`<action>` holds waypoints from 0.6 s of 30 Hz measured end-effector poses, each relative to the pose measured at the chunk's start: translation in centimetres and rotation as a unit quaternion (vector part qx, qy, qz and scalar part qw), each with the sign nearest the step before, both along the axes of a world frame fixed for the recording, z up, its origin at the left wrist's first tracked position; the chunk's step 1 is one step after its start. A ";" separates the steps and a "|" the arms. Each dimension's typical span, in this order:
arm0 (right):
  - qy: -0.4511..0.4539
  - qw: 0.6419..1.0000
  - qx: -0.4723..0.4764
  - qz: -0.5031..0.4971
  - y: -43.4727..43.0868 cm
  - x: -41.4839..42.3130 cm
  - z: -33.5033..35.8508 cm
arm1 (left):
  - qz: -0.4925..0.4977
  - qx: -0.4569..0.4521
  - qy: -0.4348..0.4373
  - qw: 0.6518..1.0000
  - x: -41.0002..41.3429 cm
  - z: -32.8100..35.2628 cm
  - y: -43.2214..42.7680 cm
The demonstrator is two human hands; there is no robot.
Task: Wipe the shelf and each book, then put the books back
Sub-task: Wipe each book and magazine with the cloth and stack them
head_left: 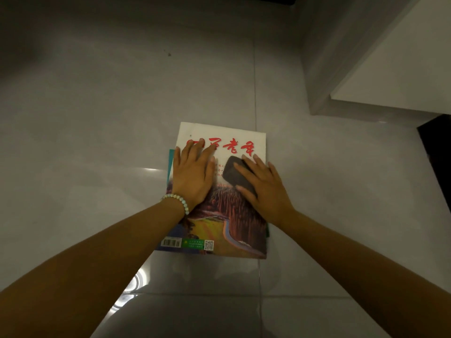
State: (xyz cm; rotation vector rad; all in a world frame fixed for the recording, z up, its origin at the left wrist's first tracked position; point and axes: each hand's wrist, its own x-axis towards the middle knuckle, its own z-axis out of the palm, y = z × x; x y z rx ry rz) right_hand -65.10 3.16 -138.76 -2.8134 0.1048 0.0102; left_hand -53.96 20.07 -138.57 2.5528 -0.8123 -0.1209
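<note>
A magazine with red characters on a white top and a red-brown landscape picture lies on the grey tiled floor, on top of at least one other book whose teal edge shows at the left. My left hand, with a bead bracelet on the wrist, lies flat on the cover's left half, fingers straight. My right hand presses a dark grey folded cloth onto the cover's right half, fingers extended over it.
A white cabinet or shelf unit stands at the upper right with its base reaching the floor. A dark object sits at the right edge. Glossy floor tiles surround the stack.
</note>
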 end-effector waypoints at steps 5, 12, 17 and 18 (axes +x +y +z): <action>0.016 0.986 0.045 -0.161 -3.6 6.3 -0.2 | -0.010 0.055 -0.004 0.998 -0.5 -0.1 -0.2; -0.064 0.895 0.341 -0.281 -3.9 5.1 1.7 | -0.028 0.151 -0.032 0.988 -1.1 -1.4 -0.4; -0.006 0.743 0.537 -0.399 -2.9 -1.0 1.4 | -0.031 0.155 -0.032 0.987 -1.5 -1.2 -2.1; -0.003 0.708 0.570 -0.417 -2.9 -1.9 1.5 | -0.037 0.155 -0.029 0.987 -1.6 -1.1 -2.6</action>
